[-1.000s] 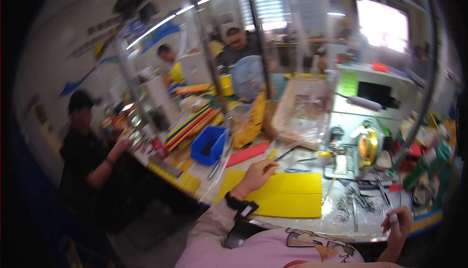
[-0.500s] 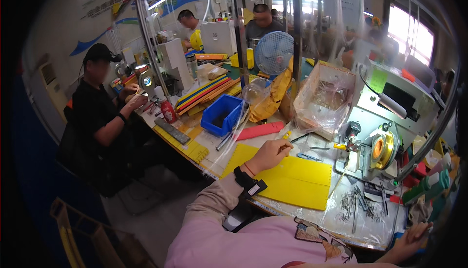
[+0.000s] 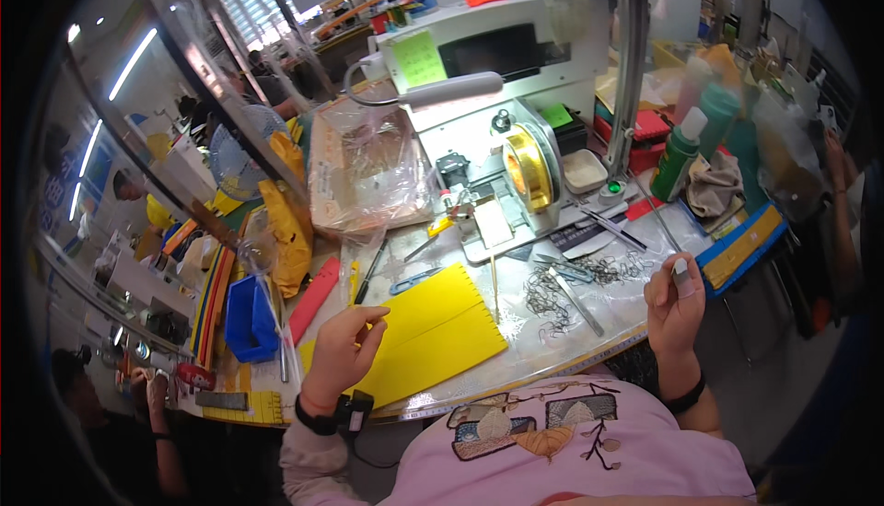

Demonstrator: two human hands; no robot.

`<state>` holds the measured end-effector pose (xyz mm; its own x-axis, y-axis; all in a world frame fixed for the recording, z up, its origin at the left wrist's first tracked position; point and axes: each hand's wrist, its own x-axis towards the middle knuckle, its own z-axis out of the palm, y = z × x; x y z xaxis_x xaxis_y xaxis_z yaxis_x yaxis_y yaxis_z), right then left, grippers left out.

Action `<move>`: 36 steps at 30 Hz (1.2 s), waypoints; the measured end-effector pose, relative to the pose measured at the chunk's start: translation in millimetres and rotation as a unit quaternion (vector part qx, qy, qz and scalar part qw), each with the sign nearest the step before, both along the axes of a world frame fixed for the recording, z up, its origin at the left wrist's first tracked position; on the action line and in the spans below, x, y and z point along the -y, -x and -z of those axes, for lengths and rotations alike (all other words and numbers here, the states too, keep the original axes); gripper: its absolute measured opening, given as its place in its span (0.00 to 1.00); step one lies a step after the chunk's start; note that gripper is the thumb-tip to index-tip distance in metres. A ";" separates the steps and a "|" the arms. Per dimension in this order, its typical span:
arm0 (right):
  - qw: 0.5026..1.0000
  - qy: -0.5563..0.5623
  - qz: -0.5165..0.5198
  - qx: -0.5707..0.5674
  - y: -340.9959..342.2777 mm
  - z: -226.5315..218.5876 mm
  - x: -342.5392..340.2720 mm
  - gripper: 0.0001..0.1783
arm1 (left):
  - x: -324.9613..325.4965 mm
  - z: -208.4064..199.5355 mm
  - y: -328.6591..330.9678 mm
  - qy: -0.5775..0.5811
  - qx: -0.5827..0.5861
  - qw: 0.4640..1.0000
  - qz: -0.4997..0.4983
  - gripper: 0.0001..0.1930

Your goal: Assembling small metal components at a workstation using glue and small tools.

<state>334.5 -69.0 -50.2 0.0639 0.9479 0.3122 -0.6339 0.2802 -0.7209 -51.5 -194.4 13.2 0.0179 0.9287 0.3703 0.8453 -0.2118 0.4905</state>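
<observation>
My left hand (image 3: 343,351) is over the near left edge of a yellow sheet (image 3: 428,340) with notched edges. Its fingers are curled in with the thumb close to them; whatever they may hold does not show. Raised off the bench's front right edge is my right hand (image 3: 674,308), fingers bent together. A small grey piece (image 3: 681,278) shows at its fingertips; I cannot tell whether it is pinched or wrapped round a finger. Between the hands lie tangled dark wire loops (image 3: 551,302), a flat metal tool (image 3: 576,302) and pliers (image 3: 564,268).
A lit machine with a gold spool (image 3: 528,167) stands behind the sheet. Left of it are a plastic-lined box (image 3: 364,170), a blue bin (image 3: 250,320) and a red strip (image 3: 315,300). A green bottle (image 3: 677,158) stands right. A co-worker (image 3: 83,395) sits at far left.
The view has swung to the right. My right hand has come up from the low right, near the bench's edge, and now shows a grey piece. My left hand stays by the yellow sheet.
</observation>
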 end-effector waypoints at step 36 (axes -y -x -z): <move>0.903 -0.263 0.021 0.340 -66.4 -161.5 1.2 0.15 | 26.4 -83.3 -31.8 -0.112 0.539 0.712 0.436 0.25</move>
<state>400.9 -70.2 111.2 -0.2793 0.6586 0.6988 -0.0768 0.7101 -0.6999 -19.7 -220.9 96.5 0.1447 0.6548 0.7418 -0.4970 -0.6002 0.6267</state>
